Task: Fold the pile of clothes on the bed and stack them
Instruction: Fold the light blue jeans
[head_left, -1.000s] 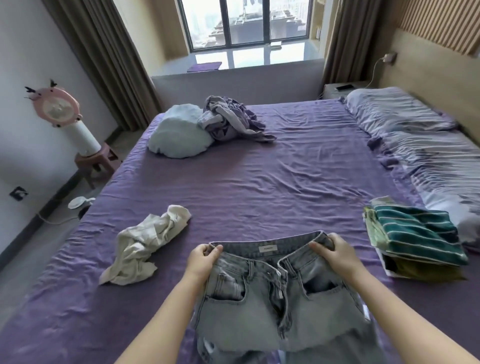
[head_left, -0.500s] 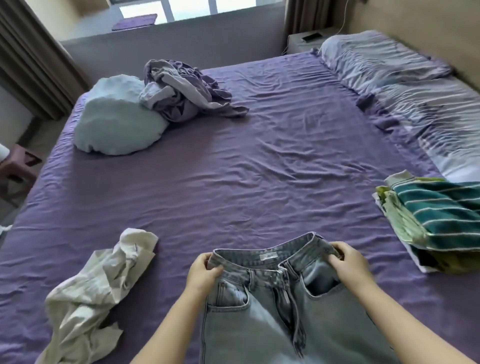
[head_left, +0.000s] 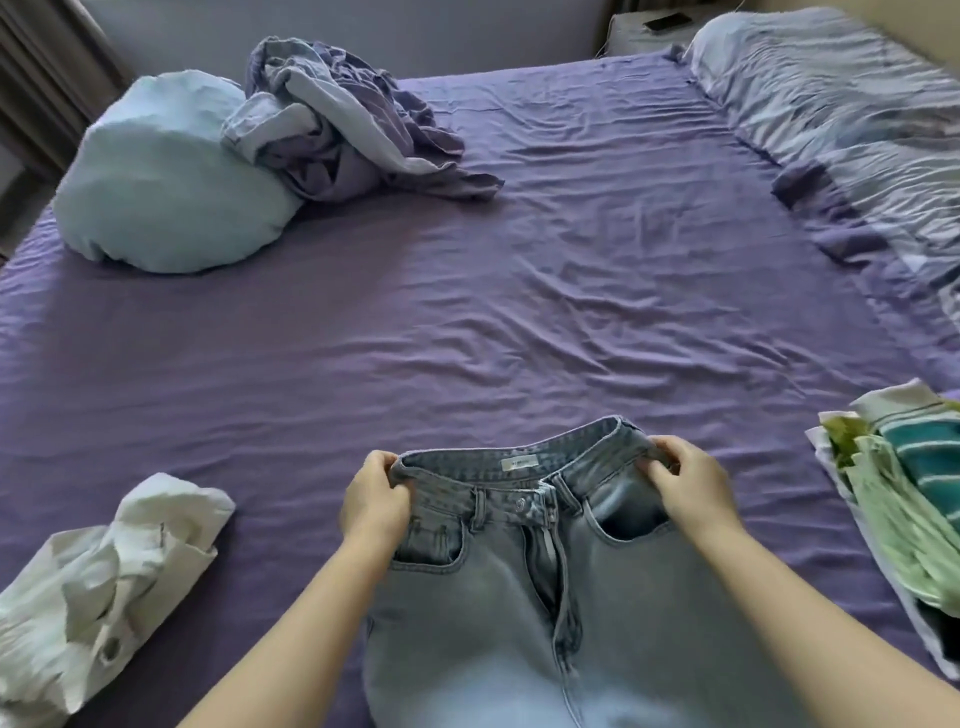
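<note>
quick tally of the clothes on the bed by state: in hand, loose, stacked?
In hand: 1, jeans, gripped at the waistband by left hand and right hand
Loose and crumpled: 2, white garment, purple-grey heap
Folded stacks: 1, folded stack; how many pieces it holds cannot be told
Total: 4

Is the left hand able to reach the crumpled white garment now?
Probably yes, once freed: the left hand grips the jeans waistband, and the white garment lies beside that arm on the bed sheet, with nothing between them.
</note>
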